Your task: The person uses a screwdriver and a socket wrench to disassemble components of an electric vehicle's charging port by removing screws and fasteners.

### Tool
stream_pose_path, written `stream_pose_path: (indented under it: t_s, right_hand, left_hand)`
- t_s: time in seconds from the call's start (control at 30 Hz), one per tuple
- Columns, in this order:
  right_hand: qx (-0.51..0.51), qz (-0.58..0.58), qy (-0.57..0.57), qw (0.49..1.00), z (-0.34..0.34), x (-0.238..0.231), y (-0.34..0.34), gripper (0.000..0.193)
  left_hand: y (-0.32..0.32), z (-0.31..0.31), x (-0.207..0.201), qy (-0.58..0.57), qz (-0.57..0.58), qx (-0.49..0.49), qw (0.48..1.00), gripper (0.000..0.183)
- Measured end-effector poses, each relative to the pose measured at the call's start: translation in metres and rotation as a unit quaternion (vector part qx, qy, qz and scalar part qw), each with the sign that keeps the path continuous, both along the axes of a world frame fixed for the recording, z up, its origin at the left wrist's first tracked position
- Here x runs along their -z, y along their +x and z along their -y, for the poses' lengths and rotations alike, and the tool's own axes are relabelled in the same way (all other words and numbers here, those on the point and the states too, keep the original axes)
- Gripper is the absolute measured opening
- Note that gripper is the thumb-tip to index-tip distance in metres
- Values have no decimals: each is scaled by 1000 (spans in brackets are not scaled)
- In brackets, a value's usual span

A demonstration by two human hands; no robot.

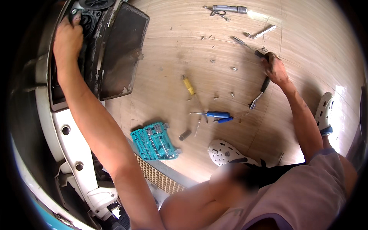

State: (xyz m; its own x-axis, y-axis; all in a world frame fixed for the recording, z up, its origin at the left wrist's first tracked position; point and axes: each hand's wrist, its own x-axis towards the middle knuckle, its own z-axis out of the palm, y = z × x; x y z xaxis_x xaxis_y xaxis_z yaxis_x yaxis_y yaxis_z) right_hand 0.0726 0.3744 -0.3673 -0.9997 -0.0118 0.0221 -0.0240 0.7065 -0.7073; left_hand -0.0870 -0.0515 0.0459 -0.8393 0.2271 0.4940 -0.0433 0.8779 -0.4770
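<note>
My left hand (69, 38) reaches into the open metal housing at the upper left. Its fingers are bent in against a dark round mechanism (89, 23); whatever they grip is hidden. Out to the right, my right hand (275, 69) is low over the floor, its fingers closed on the black handle of a tool (261, 55) with a thin metal shaft pointing up and left. Just below that hand lies a ratchet (264, 85) with a black grip and a shiny head. An angled metal wrench (261, 32) rests a little farther away.
A dark hinged cover (123, 50) stands open beside the housing. Blue-handled picks (218, 114), a yellow-handled screwdriver (188, 86), a metal socket (184, 135), several screws (234, 69) and a lit flashlight (230, 9) lie on the floor. A teal socket case (155, 141) is open near the vehicle.
</note>
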Motion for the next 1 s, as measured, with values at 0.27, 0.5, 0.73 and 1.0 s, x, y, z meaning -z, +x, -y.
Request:
stream_pose_path:
  t_s: [0.27, 0.5, 0.73, 1.0]
  right_hand:
    - [39, 167, -384, 907, 7, -47, -16, 34]
    - [71, 80, -617, 780, 42, -137, -20, 31]
    - [-104, -79, -552, 823, 106, -256, -10, 35]
    - [-96, -268, -402, 871, 176, -313, -47, 27]
  left_hand:
    - [18, -26, 13, 86, 22, -15, 996, 42]
    - [35, -34, 15, 153, -16, 97, 983, 38]
    - [42, -43, 18, 179, -29, 15, 983, 41]
    - [37, -46, 18, 187, -21, 20, 982, 44]
